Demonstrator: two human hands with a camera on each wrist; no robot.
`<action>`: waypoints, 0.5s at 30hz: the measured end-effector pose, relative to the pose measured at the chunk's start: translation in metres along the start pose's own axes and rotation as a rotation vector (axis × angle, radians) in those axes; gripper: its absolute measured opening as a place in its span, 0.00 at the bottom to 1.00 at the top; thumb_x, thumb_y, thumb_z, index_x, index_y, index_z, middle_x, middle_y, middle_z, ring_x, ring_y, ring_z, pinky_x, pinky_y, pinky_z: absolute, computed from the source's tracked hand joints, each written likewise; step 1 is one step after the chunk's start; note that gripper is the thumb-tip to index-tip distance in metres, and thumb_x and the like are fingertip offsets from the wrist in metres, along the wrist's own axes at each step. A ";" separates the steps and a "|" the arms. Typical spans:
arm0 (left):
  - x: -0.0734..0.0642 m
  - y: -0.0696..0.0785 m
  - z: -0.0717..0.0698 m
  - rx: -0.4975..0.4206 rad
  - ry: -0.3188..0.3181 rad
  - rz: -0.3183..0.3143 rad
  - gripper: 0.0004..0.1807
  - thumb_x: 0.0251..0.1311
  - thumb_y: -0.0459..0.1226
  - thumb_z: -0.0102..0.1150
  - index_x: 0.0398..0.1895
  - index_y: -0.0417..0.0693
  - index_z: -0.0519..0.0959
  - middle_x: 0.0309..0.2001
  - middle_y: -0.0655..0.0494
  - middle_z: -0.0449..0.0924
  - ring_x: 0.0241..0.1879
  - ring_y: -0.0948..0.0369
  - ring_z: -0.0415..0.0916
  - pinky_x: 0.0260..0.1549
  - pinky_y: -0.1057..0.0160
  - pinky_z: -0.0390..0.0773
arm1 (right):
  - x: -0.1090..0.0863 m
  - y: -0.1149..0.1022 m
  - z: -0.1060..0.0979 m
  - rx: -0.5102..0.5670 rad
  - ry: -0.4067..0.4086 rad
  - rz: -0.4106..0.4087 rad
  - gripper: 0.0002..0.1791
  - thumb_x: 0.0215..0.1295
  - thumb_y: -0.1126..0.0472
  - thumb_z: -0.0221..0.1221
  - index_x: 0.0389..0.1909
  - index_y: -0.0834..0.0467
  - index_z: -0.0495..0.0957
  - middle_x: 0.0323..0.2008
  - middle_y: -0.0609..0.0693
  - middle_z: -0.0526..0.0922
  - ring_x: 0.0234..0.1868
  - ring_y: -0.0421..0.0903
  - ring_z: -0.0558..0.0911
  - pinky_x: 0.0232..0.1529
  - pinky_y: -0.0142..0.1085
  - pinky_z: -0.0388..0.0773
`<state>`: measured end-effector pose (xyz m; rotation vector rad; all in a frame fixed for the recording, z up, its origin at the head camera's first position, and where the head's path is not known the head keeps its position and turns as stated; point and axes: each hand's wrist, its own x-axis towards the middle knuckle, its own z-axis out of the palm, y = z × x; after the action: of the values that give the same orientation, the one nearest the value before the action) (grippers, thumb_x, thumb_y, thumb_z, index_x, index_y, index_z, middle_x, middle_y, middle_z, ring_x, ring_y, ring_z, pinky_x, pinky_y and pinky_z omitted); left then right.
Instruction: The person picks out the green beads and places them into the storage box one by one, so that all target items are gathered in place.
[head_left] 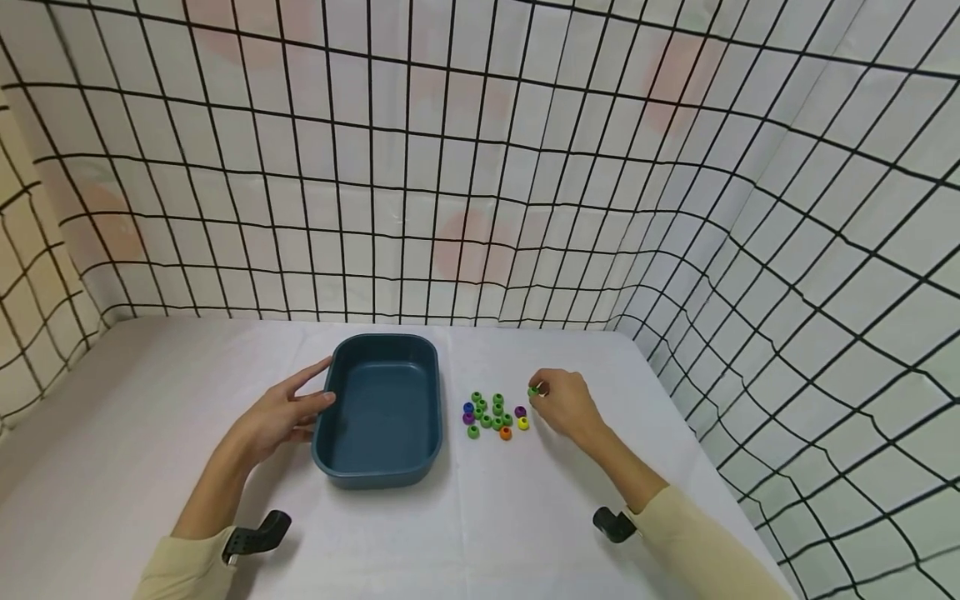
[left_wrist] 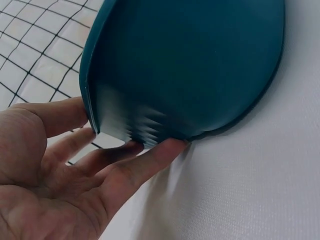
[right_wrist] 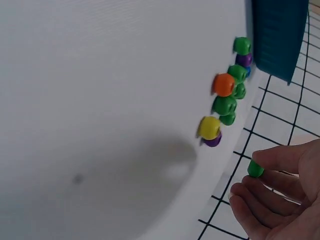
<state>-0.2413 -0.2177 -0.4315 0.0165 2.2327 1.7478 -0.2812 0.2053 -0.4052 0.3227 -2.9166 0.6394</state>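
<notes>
My left hand (head_left: 276, 417) is at the left side of a dark blue rectangular dish (head_left: 378, 478), fingers spread and nearly straight. In the left wrist view, fingertips (left_wrist: 170, 146) touch the dish's outer wall and another rests at its rim. The dish stands on the table and its inside is bare. Right of it lies a loose group of beads, mostly green (head_left: 486, 422). Past the right end of this group, my right hand (head_left: 564, 404) pinches one green bead (right_wrist: 255, 169) between thumb and forefinger, raised above the table.
Among the green beads lie a yellow bead (head_left: 523, 423), an orange bead (head_left: 506, 433), a blue bead (head_left: 468, 407) and two purple beads, one beside the yellow bead. A white cloth covers the table (head_left: 525, 517). Black netting (head_left: 420, 208) over white sheeting encloses the back and sides.
</notes>
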 end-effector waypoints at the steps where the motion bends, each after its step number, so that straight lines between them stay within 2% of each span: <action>1: 0.000 0.000 0.000 0.003 0.002 0.002 0.41 0.74 0.45 0.55 0.83 0.63 0.45 0.76 0.29 0.55 0.70 0.31 0.63 0.57 0.41 0.80 | 0.001 -0.003 -0.001 0.003 0.006 -0.007 0.08 0.59 0.66 0.64 0.39 0.60 0.86 0.32 0.52 0.87 0.36 0.49 0.83 0.39 0.43 0.81; 9: -0.002 0.000 0.000 -0.025 -0.001 0.024 0.41 0.74 0.43 0.55 0.83 0.62 0.46 0.78 0.29 0.49 0.72 0.31 0.60 0.56 0.39 0.79 | 0.008 -0.035 -0.004 0.054 0.008 -0.041 0.09 0.61 0.63 0.63 0.41 0.60 0.85 0.32 0.52 0.86 0.34 0.47 0.82 0.36 0.40 0.81; 15: -0.001 0.000 0.001 -0.031 0.009 0.031 0.41 0.74 0.42 0.56 0.83 0.61 0.47 0.77 0.29 0.50 0.71 0.31 0.61 0.55 0.38 0.80 | 0.016 -0.061 0.000 0.076 0.010 -0.079 0.09 0.63 0.61 0.63 0.41 0.59 0.85 0.33 0.52 0.86 0.32 0.45 0.81 0.34 0.38 0.80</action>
<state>-0.2399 -0.2167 -0.4315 0.0363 2.2226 1.8020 -0.2822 0.1489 -0.3781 0.4401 -2.8582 0.7387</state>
